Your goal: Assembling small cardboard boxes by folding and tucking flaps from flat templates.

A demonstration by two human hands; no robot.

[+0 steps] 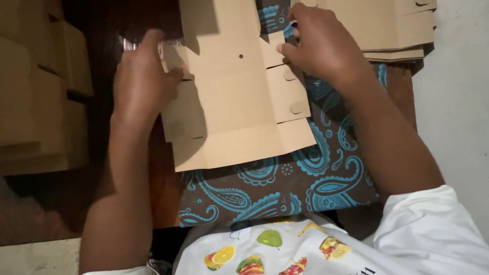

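Folding goes best with both hands pinching opposite side flaps of the flat cardboard blank [231,94]: left hand [141,82] on its left edge, right hand [321,43] on its right tab. It lies on the paisley cloth [278,184]; creasing along the scored lines looks wise.

A flat, unfolded brown cardboard box blank [230,87] lies in the middle of the scene, resting on a dark cloth with a blue paisley pattern. It is a die-cut sheet with creased panels, a small round hole near its centre, and tabbed flaps with rounded slots along its right side. Its left and right side flaps are partly raised. Its near edge is straight and lies flat.
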